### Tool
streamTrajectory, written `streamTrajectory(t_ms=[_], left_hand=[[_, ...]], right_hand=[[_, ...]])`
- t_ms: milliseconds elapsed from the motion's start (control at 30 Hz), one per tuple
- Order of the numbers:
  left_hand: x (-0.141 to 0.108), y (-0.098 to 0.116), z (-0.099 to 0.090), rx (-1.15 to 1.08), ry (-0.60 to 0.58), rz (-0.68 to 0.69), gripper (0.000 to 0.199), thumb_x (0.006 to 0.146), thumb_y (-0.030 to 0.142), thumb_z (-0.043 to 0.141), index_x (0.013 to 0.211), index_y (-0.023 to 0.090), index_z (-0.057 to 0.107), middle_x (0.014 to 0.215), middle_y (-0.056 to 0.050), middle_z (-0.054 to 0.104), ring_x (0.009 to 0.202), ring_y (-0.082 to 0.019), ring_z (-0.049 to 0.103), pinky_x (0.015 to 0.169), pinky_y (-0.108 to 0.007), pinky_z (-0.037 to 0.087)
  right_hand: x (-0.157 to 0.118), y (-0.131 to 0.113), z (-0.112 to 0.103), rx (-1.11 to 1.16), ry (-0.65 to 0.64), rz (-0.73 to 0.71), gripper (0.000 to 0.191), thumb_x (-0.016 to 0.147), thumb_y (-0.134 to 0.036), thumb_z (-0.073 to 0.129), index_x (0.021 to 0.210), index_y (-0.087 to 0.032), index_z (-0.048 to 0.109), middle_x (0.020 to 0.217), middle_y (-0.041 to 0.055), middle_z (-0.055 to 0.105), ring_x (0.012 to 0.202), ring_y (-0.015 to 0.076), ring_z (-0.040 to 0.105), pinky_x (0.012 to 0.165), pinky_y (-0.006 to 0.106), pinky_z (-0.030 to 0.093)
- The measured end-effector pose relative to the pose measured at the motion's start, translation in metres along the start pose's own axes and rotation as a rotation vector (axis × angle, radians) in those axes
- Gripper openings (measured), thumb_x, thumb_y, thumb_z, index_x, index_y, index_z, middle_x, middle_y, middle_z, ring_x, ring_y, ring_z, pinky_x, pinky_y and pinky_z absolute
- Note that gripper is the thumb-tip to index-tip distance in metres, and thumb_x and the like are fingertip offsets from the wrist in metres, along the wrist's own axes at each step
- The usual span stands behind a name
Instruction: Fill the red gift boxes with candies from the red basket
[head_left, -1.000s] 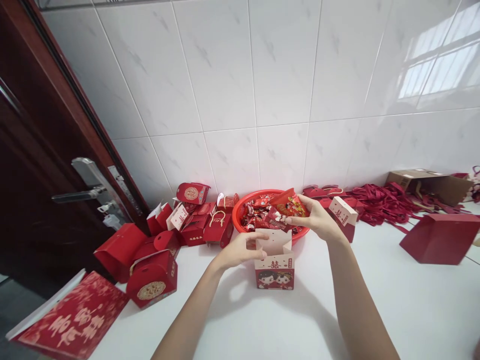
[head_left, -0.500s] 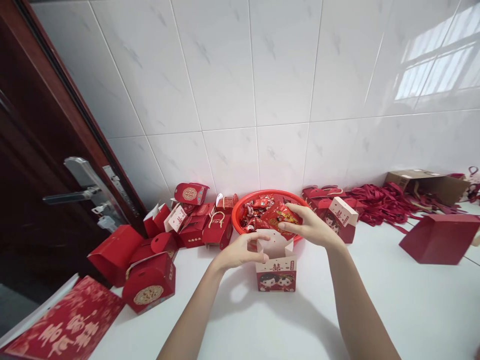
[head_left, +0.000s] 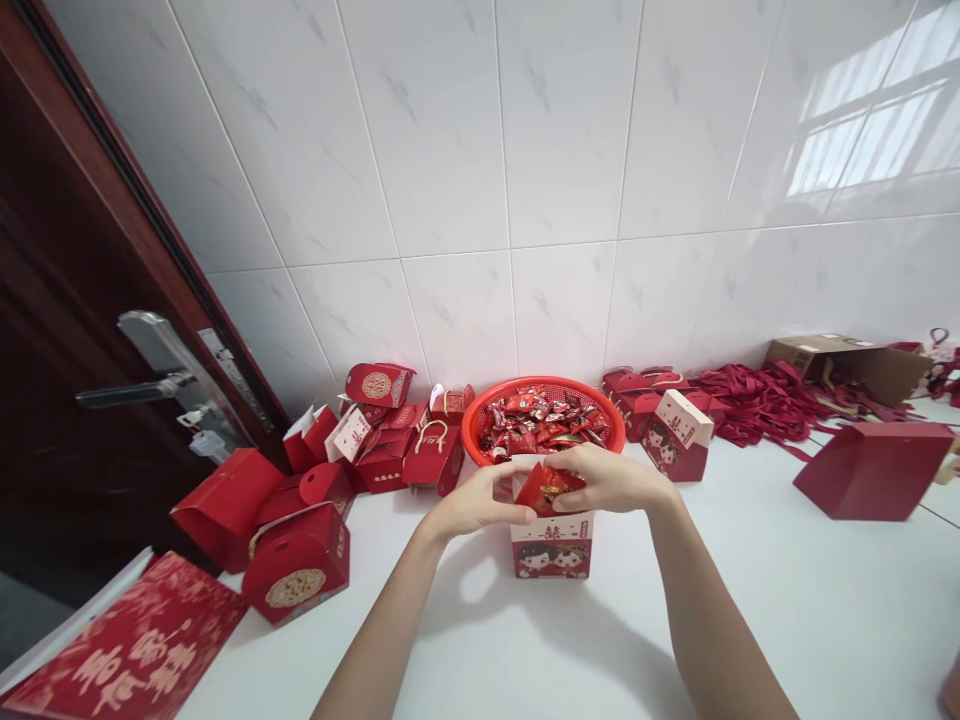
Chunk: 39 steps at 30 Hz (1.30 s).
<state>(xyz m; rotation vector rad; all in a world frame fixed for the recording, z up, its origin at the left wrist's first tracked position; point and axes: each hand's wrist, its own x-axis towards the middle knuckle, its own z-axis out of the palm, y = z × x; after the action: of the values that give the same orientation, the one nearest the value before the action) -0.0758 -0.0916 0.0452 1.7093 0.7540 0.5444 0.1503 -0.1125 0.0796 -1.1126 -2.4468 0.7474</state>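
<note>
A small white-and-red box with two cartoon figures stands upright, its top open. My right hand grips a shiny red packet, which is partly inside the box's opening. At the box's left upper edge is my left hand, thumb and fingers curved around that side and closed on it. Behind both hands sits a round red plastic basket, holding many red-wrapped sweets.
Several red boxes stand at the left by a dark door. To the right are a similar cartoon box, dark red ribbons, a cardboard carton and a large red box.
My right hand has brought the red packet from over the basket down into the box's opening. My left hand has stayed at the box.
</note>
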Motion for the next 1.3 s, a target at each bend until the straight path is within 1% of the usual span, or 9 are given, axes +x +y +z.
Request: streamTrajectory(t_ms=[200, 467, 667, 767, 867, 933, 1000, 1167, 1300], left_hand=[[-0.001, -0.001, -0.002, 0.083, 0.046, -0.026, 0.055, 0.066, 0.031, 0.082, 0.119, 0.025, 0.07, 0.115, -0.005, 0.07, 0.094, -0.022, 0.064, 0.087, -0.035, 0.05], [0.0, -0.002, -0.003, 0.137, 0.063, -0.043, 0.05, 0.069, 0.034, 0.081, 0.117, 0.026, 0.072, 0.116, -0.006, 0.07, 0.099, -0.023, 0.064, 0.089, -0.035, 0.05], [-0.006, -0.001, -0.011, 0.119, -0.031, 0.04, 0.027, 0.082, 0.038, 0.071, 0.106, 0.026, 0.078, 0.135, -0.008, 0.063, 0.127, -0.029, 0.055, 0.099, -0.037, 0.049], [-0.001, -0.003, -0.029, 0.116, 0.145, 0.134, 0.025, 0.083, 0.038, 0.069, 0.101, 0.024, 0.079, 0.132, -0.009, 0.065, 0.126, -0.028, 0.057, 0.099, -0.037, 0.05], [0.017, -0.007, -0.053, 0.246, 0.386, 0.173, 0.021, 0.08, 0.031, 0.068, 0.095, 0.023, 0.079, 0.116, -0.009, 0.073, 0.109, -0.027, 0.066, 0.097, -0.037, 0.051], [0.036, -0.011, -0.068, 0.439, 0.494, 0.136, 0.018, 0.073, 0.02, 0.068, 0.086, 0.023, 0.08, 0.104, -0.008, 0.076, 0.101, -0.028, 0.069, 0.096, -0.038, 0.051], [0.056, -0.015, -0.078, 0.678, 0.507, 0.036, 0.02, 0.066, 0.009, 0.067, 0.073, 0.024, 0.078, 0.095, -0.008, 0.077, 0.097, -0.029, 0.071, 0.096, -0.038, 0.05], [0.097, -0.025, -0.081, 1.059, 0.342, -0.264, 0.02, 0.058, 0.001, 0.065, 0.055, 0.021, 0.067, 0.076, -0.006, 0.077, 0.09, -0.029, 0.071, 0.103, -0.047, 0.041], [0.113, -0.03, -0.073, 1.16, 0.298, -0.345, 0.011, 0.062, 0.007, 0.068, 0.066, 0.017, 0.07, 0.088, -0.015, 0.077, 0.102, -0.034, 0.068, 0.104, -0.052, 0.036]], right_hand=[[-0.007, -0.001, -0.002, 0.097, 0.063, -0.013, 0.02, 0.079, -0.018, 0.067, 0.098, -0.021, 0.068, 0.085, 0.0013, 0.07, 0.075, 0.0177, 0.064, 0.061, 0.025, 0.045], [-0.014, -0.004, -0.008, 0.122, 0.086, -0.055, 0.014, 0.087, -0.023, 0.061, 0.098, -0.022, 0.07, 0.086, 0.002, 0.074, 0.079, 0.0195, 0.068, 0.068, 0.028, 0.051], [-0.019, -0.004, -0.013, 0.11, 0.141, -0.028, 0.014, 0.088, -0.03, 0.062, 0.097, -0.021, 0.068, 0.087, 0.0028, 0.073, 0.081, 0.0204, 0.068, 0.07, 0.029, 0.052], [-0.024, -0.003, -0.018, 0.117, 0.197, -0.021, 0.016, 0.089, -0.033, 0.062, 0.099, -0.022, 0.067, 0.093, 0.0039, 0.073, 0.084, 0.0209, 0.068, 0.072, 0.031, 0.053], [-0.028, -0.002, -0.021, 0.139, 0.259, -0.001, 0.017, 0.09, -0.035, 0.06, 0.099, -0.023, 0.067, 0.092, 0.0037, 0.073, 0.084, 0.0211, 0.069, 0.072, 0.031, 0.053], [-0.028, -0.001, -0.021, 0.143, 0.283, 0.012, 0.016, 0.09, -0.035, 0.059, 0.098, -0.023, 0.067, 0.09, 0.0037, 0.073, 0.083, 0.0215, 0.069, 0.07, 0.032, 0.053], [-0.028, -0.002, -0.021, 0.133, 0.293, 0.021, 0.016, 0.09, -0.034, 0.059, 0.098, -0.023, 0.067, 0.091, 0.0043, 0.074, 0.083, 0.0219, 0.069, 0.069, 0.032, 0.053], [-0.028, -0.005, -0.022, 0.09, 0.271, 0.043, 0.018, 0.091, -0.033, 0.058, 0.103, -0.021, 0.066, 0.093, 0.005, 0.073, 0.086, 0.021, 0.068, 0.072, 0.032, 0.052], [-0.029, -0.007, -0.024, 0.07, 0.255, 0.08, 0.018, 0.092, -0.031, 0.058, 0.104, -0.02, 0.064, 0.091, 0.0046, 0.073, 0.084, 0.0196, 0.068, 0.074, 0.032, 0.052]])
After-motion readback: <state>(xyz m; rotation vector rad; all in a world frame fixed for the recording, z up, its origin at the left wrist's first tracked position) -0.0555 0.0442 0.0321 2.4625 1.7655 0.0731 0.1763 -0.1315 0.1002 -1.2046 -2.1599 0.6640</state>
